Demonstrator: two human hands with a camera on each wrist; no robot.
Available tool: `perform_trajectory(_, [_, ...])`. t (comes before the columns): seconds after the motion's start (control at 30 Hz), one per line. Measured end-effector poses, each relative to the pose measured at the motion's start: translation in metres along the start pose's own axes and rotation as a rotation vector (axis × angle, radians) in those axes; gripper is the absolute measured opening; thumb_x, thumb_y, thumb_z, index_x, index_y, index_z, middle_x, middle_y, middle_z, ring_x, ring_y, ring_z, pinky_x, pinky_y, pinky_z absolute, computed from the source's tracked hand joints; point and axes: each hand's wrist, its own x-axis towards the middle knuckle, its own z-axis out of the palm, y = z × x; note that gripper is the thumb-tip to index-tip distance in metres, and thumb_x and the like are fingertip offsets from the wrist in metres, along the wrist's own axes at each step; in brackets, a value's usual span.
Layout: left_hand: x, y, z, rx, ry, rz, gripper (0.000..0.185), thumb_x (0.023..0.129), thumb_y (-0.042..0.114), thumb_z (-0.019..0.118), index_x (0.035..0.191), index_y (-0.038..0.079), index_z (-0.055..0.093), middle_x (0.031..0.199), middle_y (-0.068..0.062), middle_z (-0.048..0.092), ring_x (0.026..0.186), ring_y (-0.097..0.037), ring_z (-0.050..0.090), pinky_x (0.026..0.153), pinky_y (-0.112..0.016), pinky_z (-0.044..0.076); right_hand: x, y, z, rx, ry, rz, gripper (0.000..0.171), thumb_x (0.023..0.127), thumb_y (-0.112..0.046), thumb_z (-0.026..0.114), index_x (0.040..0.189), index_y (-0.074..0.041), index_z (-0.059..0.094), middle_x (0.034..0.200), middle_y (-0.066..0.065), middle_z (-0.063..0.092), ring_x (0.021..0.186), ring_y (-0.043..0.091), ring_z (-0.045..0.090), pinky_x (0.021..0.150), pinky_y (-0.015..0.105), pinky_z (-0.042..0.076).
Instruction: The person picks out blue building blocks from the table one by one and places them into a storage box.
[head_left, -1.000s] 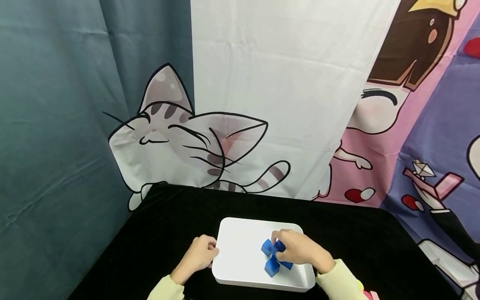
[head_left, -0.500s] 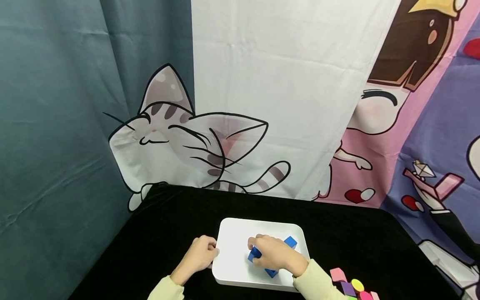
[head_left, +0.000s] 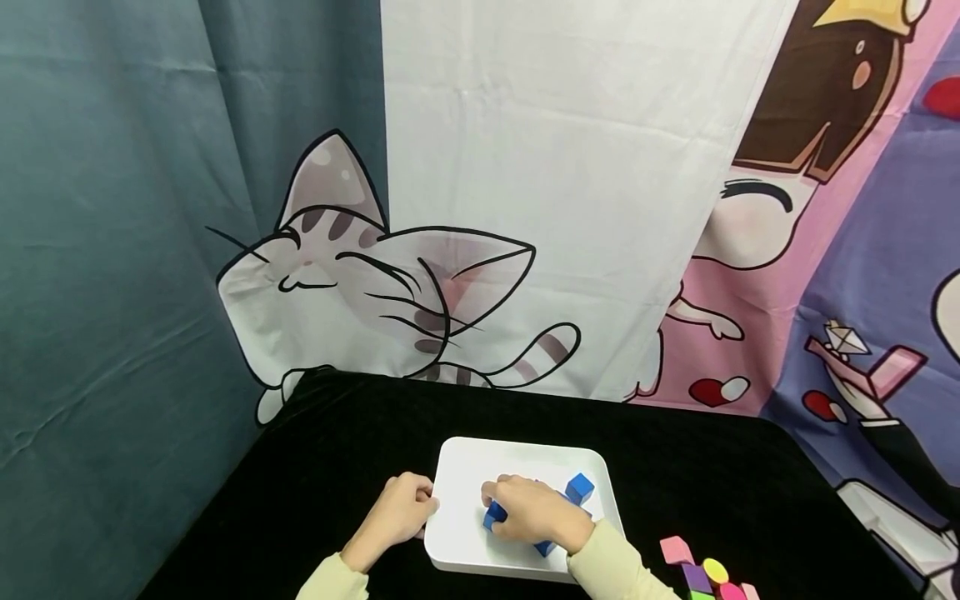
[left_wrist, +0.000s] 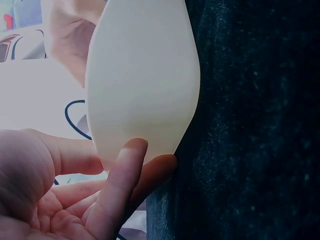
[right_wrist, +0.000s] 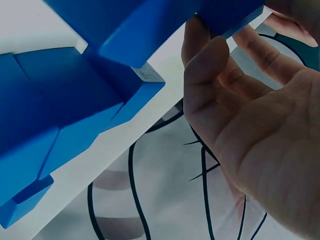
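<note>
A shallow white tray (head_left: 465, 537) lies on the black cloth. My left hand (head_left: 397, 510) pinches its left edge; in the left wrist view the fingers and thumb (left_wrist: 125, 175) grip the tray's rounded end (left_wrist: 145, 85). Over the tray's middle, my right hand (head_left: 528, 510) holds a blue block (head_left: 492, 517) between thumb and fingers. Another blue block (head_left: 580, 488) stands to its right, and one more (head_left: 545, 548) shows partly under the wrist. From the right wrist camera, several blue blocks (right_wrist: 55, 95) sit close together beside the right hand (right_wrist: 260, 115).
Right of the tray, several small coloured blocks lie in a group, among them a pink one (head_left: 677, 550), a purple one (head_left: 696, 577) and a yellow round one (head_left: 716, 571). Behind the black-covered table (head_left: 360, 417) hangs a printed curtain (head_left: 570, 167).
My right hand has moved left across the tray with a blue block, away from the other blue blocks. The sleeve now uncovers the coloured blocks at right. The left hand stays put.
</note>
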Motion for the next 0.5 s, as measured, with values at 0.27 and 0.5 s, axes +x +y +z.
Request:
perform_trajectory(0.27, [0.0023, -0.0005, 0.0009, -0.001, -0.003, 0.017, 0.01, 0.082, 0.002, 0.057, 0.085, -0.004, 0.064, 0.068, -0.006, 0.062, 0.054, -0.011, 0.06, 0.044, -0.021, 0.051, 0.0013, 0.0021, 0.0028, -0.01, -0.025, 0.036, 0.021, 0.077, -0.025, 0.07, 0.094, -0.021, 0.058, 0.077, -0.01, 0.048, 0.063, 0.007, 0.044, 0.056, 0.024, 0.04])
perform_trajectory(0.5, [0.003, -0.0007, 0.0003, 0.015, -0.003, 0.009, 0.01, 0.082, 0.003, 0.057, 0.085, -0.004, 0.064, 0.068, -0.006, 0.062, 0.053, -0.011, 0.059, 0.043, -0.021, 0.05, 0.0002, 0.0004, 0.0015, -0.007, -0.051, 0.047, 0.025, 0.076, -0.028, 0.071, 0.097, -0.022, 0.059, 0.08, -0.01, 0.05, 0.066, 0.006, 0.044, 0.059, 0.026, 0.042])
